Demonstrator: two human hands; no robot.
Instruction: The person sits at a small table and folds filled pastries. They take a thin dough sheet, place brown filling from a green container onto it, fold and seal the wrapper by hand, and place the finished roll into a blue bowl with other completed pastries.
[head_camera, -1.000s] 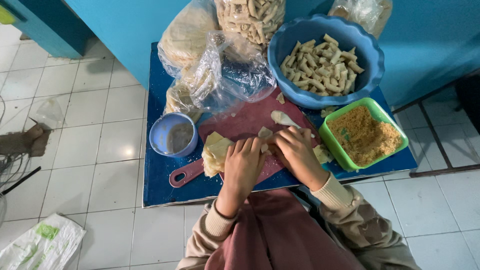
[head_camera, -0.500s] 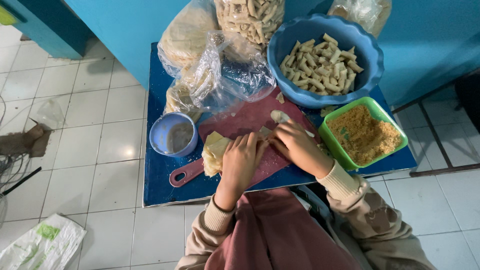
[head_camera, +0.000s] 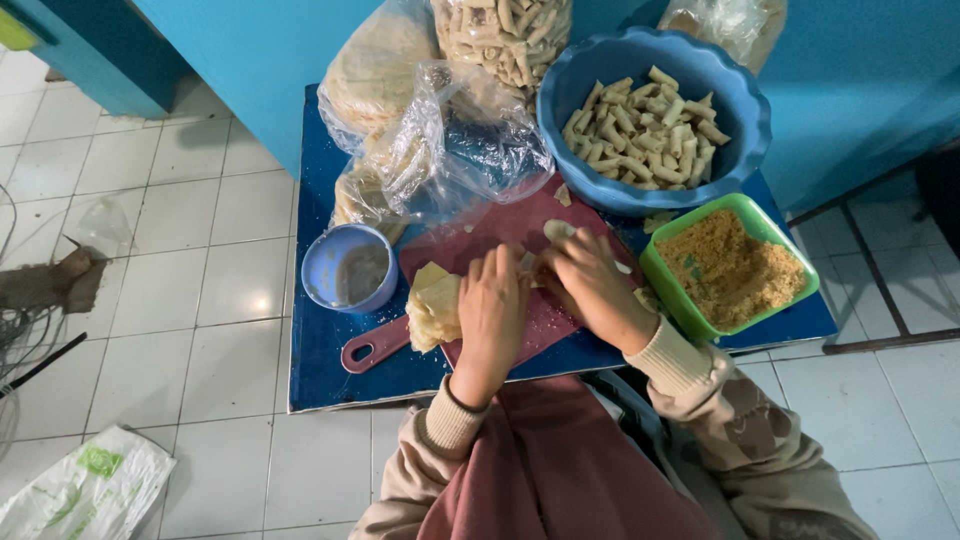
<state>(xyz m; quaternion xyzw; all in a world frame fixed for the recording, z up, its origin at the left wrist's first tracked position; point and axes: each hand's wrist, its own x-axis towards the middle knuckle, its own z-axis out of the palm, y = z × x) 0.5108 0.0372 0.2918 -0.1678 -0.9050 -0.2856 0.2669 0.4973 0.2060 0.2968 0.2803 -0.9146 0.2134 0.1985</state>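
Observation:
Both of my hands work together on a red cutting board (head_camera: 470, 235) that lies on a low blue table (head_camera: 310, 360). My left hand (head_camera: 492, 300) and my right hand (head_camera: 588, 282) press down on a pale pastry wrapper (head_camera: 530, 265) between them, which they mostly hide. A stack of pale yellow wrappers (head_camera: 432, 305) lies on the board just left of my left hand. A loose scrap of wrapper (head_camera: 557, 230) rests on the board above my right hand.
A big blue bowl (head_camera: 740, 110) of finished rolls stands at the back right. A green tub (head_camera: 665, 275) of orange-brown crumbs sits at the right, a small blue cup (head_camera: 318, 265) of whitish liquid at the left. Clear plastic bags (head_camera: 450, 140) lie behind the board. White tiled floor surrounds the table.
My right hand has moved left and closer to my left hand, and both now bear down on the wrapper together. The piece seen above my right hand before lies partly covered.

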